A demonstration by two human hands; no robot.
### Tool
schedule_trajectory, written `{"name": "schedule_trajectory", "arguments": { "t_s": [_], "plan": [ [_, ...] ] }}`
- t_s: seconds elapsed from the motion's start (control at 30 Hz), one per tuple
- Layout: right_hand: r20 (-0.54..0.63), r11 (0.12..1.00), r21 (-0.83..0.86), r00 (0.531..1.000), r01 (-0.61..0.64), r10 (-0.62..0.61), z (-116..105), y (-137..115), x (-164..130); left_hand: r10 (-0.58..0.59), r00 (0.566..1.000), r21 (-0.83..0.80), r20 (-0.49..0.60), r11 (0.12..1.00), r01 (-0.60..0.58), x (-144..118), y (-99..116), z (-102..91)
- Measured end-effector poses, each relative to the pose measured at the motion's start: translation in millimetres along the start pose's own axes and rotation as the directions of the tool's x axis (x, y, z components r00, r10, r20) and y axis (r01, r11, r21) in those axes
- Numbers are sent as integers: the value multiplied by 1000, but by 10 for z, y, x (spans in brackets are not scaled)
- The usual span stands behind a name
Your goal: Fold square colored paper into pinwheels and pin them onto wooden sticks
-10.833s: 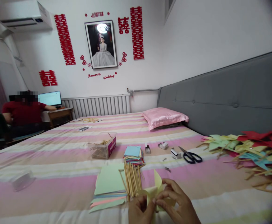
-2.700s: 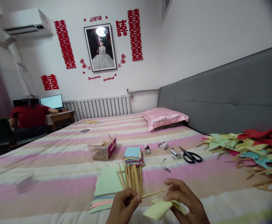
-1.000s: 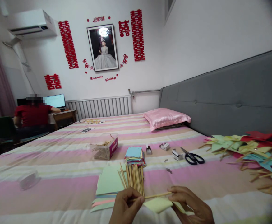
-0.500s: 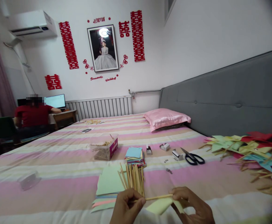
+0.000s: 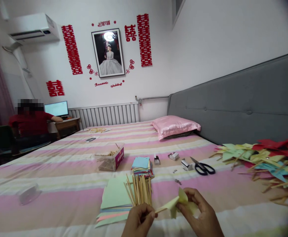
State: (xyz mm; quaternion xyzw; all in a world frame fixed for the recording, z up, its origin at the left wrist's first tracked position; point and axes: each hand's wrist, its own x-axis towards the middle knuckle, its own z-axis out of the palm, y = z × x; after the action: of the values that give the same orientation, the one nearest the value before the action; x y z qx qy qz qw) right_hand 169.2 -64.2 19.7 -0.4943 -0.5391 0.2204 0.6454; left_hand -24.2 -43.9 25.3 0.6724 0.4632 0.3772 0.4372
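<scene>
Between my hands is a pale yellow paper pinwheel [image 5: 174, 205] on a thin wooden stick [image 5: 160, 209]. My left hand [image 5: 140, 220] pinches the stick near its lower end. With thumb and fingers, my right hand [image 5: 199, 210] grips the folded paper, its blades facing up and outward. Just beyond my left hand lies a bundle of wooden sticks [image 5: 142, 190], partly over a stack of coloured paper sheets [image 5: 117, 191]. A smaller stack of square papers [image 5: 141, 163] sits behind the bundle. Small metal pins [image 5: 177, 181] rest on the sheet beyond my right hand.
Black-handled scissors [image 5: 204, 168] and small white boxes [image 5: 186, 164] lie ahead. Finished pinwheels [image 5: 269, 161] are heaped at right. A clear tub of sticks [image 5: 111, 158] and its lid [image 5: 29, 193] are on the left. Farther back are a pink pillow [image 5: 174, 126] and a seated person [image 5: 32, 123].
The pinwheel has turned so its blades now stand up instead of hanging below the stick. My right hand has shifted its grip onto the paper; my left still pinches the stick.
</scene>
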Motion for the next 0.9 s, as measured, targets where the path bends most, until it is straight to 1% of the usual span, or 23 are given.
{"name": "schedule_trajectory", "arguments": {
  "t_s": [0.07, 0.13, 0.23, 0.37, 0.5, 0.63, 0.9],
  "plan": [
    [-40, 1000, -16, 999, -4, 3, -21, 21, 45, 2, 1000, -11, 2, 1000, -2, 22, -49, -11],
    [-54, 1000, -9, 998, -25, 25, -70, 35, 93, 0, 1000, -29, -5, 1000, 0, 46, -94, -30],
    [-23, 996, 42, 996, -83, 84, -161, 57, 154, -15, 1000, -70, -8, 997, 14, 65, -143, -53],
    [-4, 983, 91, 987, -159, 160, -220, 102, 189, -55, 998, -124, 25, 991, 57, 54, -174, -49],
    [4, 965, 142, 975, -220, 221, -198, 124, 188, -86, 995, -186, 46, 978, 93, 53, -158, -31],
    [21, 948, 189, 966, -255, 256, -164, 98, 176, -96, 995, -275, 37, 956, 102, 54, -104, -17],
    [62, 916, 268, 954, -299, 293, -44, 70, 98, -139, 990, -468, 7, 875, 126, 59, -42, 2]
  ]
}}
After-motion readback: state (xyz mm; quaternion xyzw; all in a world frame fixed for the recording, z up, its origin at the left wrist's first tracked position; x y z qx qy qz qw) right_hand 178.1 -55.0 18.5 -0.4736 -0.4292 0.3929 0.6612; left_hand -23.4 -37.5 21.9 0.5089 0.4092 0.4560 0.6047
